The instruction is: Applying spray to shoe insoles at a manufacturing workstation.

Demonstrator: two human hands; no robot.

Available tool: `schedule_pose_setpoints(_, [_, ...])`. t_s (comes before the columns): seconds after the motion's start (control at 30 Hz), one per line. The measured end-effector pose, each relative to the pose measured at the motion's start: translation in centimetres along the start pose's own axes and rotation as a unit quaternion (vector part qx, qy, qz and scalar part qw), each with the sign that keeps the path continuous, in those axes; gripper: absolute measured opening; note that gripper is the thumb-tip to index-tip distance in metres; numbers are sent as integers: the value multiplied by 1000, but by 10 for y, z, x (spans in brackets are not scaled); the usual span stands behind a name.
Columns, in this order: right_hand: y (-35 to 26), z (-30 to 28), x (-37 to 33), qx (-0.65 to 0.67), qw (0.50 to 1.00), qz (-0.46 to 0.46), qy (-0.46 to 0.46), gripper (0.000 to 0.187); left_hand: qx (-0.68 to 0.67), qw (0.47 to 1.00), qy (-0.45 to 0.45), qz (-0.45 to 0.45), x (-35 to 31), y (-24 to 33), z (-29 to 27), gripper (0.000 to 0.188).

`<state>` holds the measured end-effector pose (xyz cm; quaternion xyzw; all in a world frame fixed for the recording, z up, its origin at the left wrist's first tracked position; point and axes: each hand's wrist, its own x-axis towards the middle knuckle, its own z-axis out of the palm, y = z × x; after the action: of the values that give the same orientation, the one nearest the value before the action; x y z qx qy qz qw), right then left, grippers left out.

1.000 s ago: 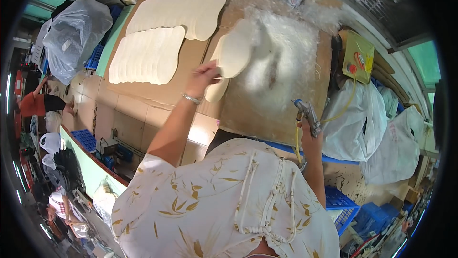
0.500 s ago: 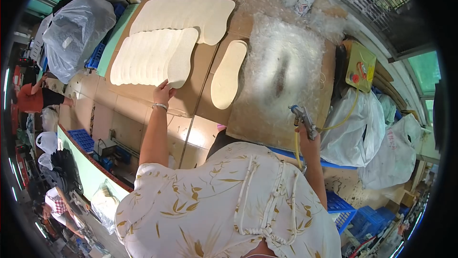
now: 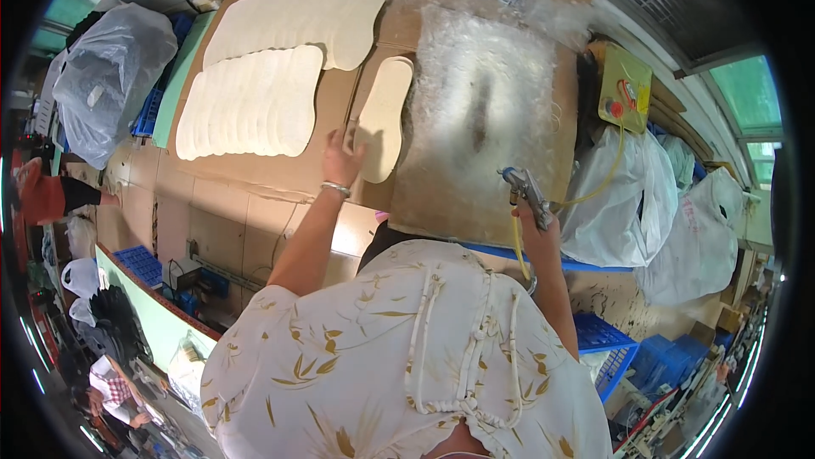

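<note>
1. Cream foam, cut to a flat sole shape: the single cream insole blank (image 3: 384, 118) lies flat on the brown cardboard-covered bench (image 3: 255, 179), just beside the white-crusted spray board (image 3: 484, 119), apart from the rows.
2. I read my left hand (image 3: 342, 156) as resting on the near end of that blank, fingers spread flat, not clenched.
3. My right hand (image 3: 535, 219) is closed around the metal spray gun (image 3: 524, 187), nozzle held off the board's near edge; its yellow hose (image 3: 586, 196) trails to the yellow control box (image 3: 626, 87).
4. Two overlapped rows of cream insoles (image 3: 263, 77) lie shingled well left, likely to keep coated faces exposed.
</note>
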<state>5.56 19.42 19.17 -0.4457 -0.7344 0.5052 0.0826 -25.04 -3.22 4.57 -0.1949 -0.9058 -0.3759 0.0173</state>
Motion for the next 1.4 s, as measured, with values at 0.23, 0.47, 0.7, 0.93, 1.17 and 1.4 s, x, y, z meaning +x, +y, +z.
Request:
schedule_pose_setpoints(0.23, [19, -8, -5, 30, 998, -31, 36, 27, 114, 992, -47, 16, -11, 45, 17, 60])
schedule_pose_setpoints(0.47, [39, -25, -5, 47, 999, -9, 20, 22, -180, 976, -56, -109, 1, 65, 26, 26])
schedule_pose_setpoints(0.7, [35, -46, -13, 53, 998, 19, 23, 25, -526, 821, -171, -143, -8, 131, 104, 20])
schedule_pose_setpoints(0.93, [42, -53, -20, 76, 996, -15, 42, 24, -394, 853, -201, -277, -18, 118, 175, 30])
schedule_pose_setpoints(1.17, [0, -55, -4, 96, 990, -98, 42, 22, -355, 801, -283, -391, -63, 127, 145, 33])
schedule_pose_setpoints(1.4, [-26, -27, 42, 54, 988, -141, 39, 24, -425, 717, -321, -449, -77, 127, 141, 23])
